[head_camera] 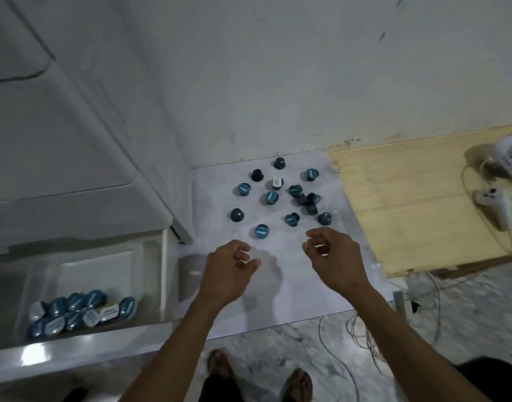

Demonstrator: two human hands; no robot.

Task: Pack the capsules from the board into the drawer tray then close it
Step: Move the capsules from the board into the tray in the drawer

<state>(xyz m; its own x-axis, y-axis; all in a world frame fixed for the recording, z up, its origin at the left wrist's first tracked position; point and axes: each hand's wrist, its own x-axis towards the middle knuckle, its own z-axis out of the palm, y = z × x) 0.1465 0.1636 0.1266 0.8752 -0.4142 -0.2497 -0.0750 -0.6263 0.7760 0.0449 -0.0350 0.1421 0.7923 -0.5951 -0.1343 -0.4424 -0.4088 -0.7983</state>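
Note:
Several dark teal capsules [278,195] lie scattered on a white board [278,271] on the floor. One capsule [261,231] is nearest my hands. The open drawer tray [150,256] at the lower left holds several capsules [80,310] in its near corner. My left hand [230,269] hovers over the board's near part, fingers loosely curled, holding nothing. My right hand [333,256] hovers just below the capsule cluster, fingers apart and empty.
A white refrigerator body [75,140] rises at the left above the drawer. A wooden panel [417,204] lies to the right with a white device [507,158] and cables [365,338]. My sandalled feet [298,384] stand on the marble floor below.

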